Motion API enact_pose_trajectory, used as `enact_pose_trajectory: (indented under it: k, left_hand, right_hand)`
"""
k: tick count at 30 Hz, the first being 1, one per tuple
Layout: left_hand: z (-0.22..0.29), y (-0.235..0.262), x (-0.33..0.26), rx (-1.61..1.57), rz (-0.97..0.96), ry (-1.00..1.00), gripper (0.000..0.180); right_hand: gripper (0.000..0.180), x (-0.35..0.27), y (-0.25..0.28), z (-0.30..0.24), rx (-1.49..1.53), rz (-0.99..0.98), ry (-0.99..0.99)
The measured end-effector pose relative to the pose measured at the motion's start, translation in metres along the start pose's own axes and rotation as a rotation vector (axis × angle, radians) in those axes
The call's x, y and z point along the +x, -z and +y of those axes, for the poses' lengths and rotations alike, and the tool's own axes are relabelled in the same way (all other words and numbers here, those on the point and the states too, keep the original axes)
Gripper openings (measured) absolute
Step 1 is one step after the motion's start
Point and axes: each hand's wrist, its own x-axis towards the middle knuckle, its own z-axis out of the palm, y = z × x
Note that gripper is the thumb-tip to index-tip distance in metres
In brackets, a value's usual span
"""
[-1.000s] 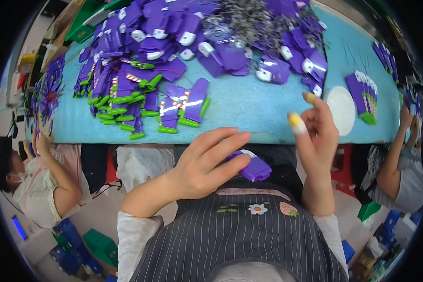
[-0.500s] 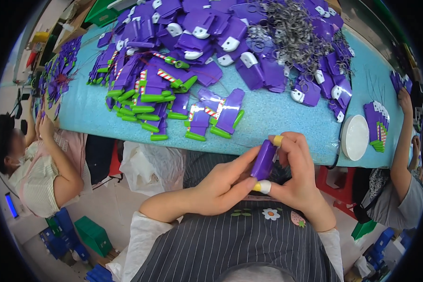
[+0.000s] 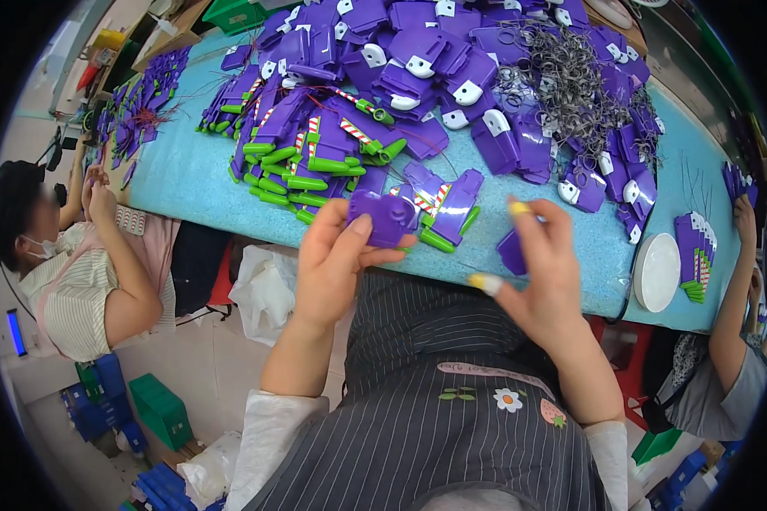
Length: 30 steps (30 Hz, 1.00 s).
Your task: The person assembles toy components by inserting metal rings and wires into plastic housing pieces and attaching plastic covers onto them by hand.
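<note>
The left hand (image 3: 337, 260) has its grip closed on a purple part (image 3: 385, 217) at the edge of the surface (image 3: 187, 179). The right hand (image 3: 541, 272) pinches a smaller purple piece (image 3: 511, 252) just beside it.

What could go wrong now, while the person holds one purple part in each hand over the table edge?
1. The left hand grips its purple part only at one side, and the right hand pinches a small purple piece. Both sit near the table edge, so either might drop to the floor.
2. The tangled wire springs lie close to the heap and could snag parts.
</note>
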Motion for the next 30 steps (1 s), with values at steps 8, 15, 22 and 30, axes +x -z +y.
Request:
enact_pose_trajectory:
  k: [8, 15, 22, 30]
  left_hand:
    - [-0.018, -0.013, 0.006, 0.017, -0.212, 0.186, 0.026]
    - [-0.03, -0.051, -0.001, -0.375, -0.271, 0.049, 0.032]
    - [-0.031, -0.063, -0.012, -0.319, -0.23, 0.141, 0.031]
    - [-0.034, -0.056, -0.042, 0.413, -0.522, 0.178, 0.028]
  right_hand:
    - [0.035, 0.005, -0.004, 0.002, 0.003, 0.001, 0.207]
    - [0.037, -0.051, 0.027, -0.003, 1.316, -0.025, -0.351]
    - [0.04, -0.072, -0.004, -0.004, 1.358, -0.32, -0.541]
    - [0.037, -0.021, 0.028, 0.011, 1.128, 0.244, -0.548]
